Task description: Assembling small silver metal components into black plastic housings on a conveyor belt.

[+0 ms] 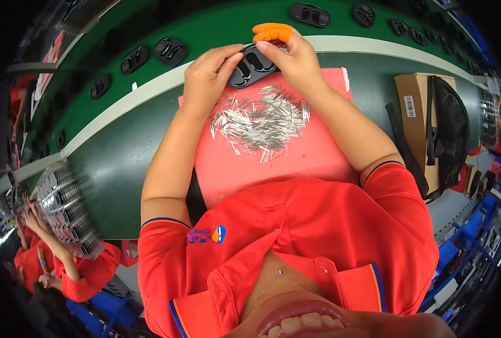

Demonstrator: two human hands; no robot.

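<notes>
A black oval plastic part with two long recesses is held tilted between my two hands. My left hand closes its thumb and fingers on the part's left end. At the other end, my right hand grips the upper right edge, thumb on top; orange finger covers sit on some of its fingers. Just below the part, a loose heap of thin silvery metal pins lies on a red foam pad. I cannot make out whether a pin is between my fingers.
Beyond the bench edge, a green conveyor belt carries several similar black parts. Clear trays of black pieces are stacked at left, near a co-worker in a red shirt. At right stand a cardboard box and a black bag.
</notes>
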